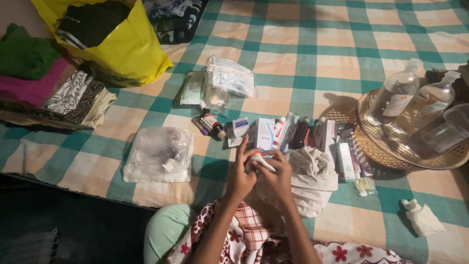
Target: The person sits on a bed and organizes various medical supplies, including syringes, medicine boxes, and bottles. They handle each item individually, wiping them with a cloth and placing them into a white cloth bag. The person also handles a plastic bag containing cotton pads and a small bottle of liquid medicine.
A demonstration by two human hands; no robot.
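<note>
hands [259, 171] clasp white tube [260, 161] | basket [376, 149]: clear bottles [393, 100]

The scene is dim and warm-toned, lit from above and somewhat from the far side, so the checked bedsheet [312, 44] is brightest at the top centre and fades toward the near edge. The lower left corner sinks into near black. The woven basket [376, 146] throws a soft shadow to its left, and both hands [259, 173] shade the cloth beneath them. Faint glare sits on the clear bottles [395, 98] and the plastic bag [159, 154]. Detail is soft and grainy, with lines bowing slightly near the edges.
</note>
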